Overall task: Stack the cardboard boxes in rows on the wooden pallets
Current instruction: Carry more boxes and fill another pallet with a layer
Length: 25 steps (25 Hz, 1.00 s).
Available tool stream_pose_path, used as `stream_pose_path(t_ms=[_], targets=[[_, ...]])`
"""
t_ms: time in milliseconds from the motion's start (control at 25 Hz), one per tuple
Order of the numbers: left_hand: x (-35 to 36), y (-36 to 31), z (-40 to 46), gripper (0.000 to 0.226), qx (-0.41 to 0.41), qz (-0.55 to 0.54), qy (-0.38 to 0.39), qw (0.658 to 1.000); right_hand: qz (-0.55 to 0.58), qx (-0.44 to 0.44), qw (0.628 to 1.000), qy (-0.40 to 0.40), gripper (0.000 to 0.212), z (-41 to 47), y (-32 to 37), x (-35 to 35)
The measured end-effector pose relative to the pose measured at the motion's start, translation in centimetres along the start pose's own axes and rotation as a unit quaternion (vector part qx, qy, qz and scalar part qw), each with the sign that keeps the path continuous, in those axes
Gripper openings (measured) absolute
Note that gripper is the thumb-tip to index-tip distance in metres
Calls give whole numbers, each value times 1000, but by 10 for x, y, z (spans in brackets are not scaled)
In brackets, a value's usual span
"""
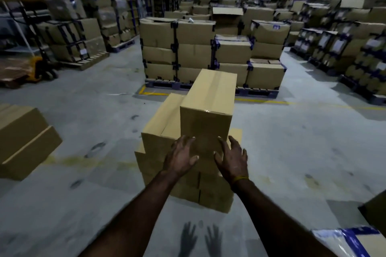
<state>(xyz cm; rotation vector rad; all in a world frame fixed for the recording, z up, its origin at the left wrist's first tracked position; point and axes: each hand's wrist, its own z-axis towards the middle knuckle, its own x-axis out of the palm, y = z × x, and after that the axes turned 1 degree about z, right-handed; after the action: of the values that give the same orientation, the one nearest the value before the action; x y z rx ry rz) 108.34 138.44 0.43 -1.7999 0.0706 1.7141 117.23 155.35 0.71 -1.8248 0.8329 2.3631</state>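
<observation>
Spreading open, both hands, left (180, 157) & right (231, 158), grip nothing, fingers near top box (206, 106).

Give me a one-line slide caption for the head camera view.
Both open hands, left hand and right hand, reach toward the top cardboard box on a warehouse stack.

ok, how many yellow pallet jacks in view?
1: the yellow pallet jack sits at the far left, beside a loaded wooden pallet. Others may be hidden behind the cardboard box stacks.

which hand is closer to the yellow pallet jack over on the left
Left. The left hand is on the pallet jack's side of the top box; the right hand is on the far side.
</observation>
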Motion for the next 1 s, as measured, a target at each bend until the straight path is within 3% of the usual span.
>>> stream_pose_path(t_ms=[200, 400, 560, 760, 880, 1000], targets=[[-10, -16, 105, 68, -21, -18, -29, 999, 13, -17, 999, -29, 56, 105, -16, -8], [-9, -21, 182, 67, 8, 36, -38, 999, 25, -8, 999, -28, 54, 163, -28, 3], [-5, -20, 243, 67, 18, 57, -22, 998, 22, 9, 999, -36, 51, 212, -37, 17], [-5, -2, 328, 80, -34, 98, 48, 993, 53, 55, 997, -2, 55, 291, -42, 30], [3, 13, 357, 86, -62, 59, 93, 992, 65, 91, 993, 31, 58, 317, -37, 44], [14, 17, 358, 85, -53, 45, 74, 995, 32, 113, 993, 26, 55, 322, -33, 55]])
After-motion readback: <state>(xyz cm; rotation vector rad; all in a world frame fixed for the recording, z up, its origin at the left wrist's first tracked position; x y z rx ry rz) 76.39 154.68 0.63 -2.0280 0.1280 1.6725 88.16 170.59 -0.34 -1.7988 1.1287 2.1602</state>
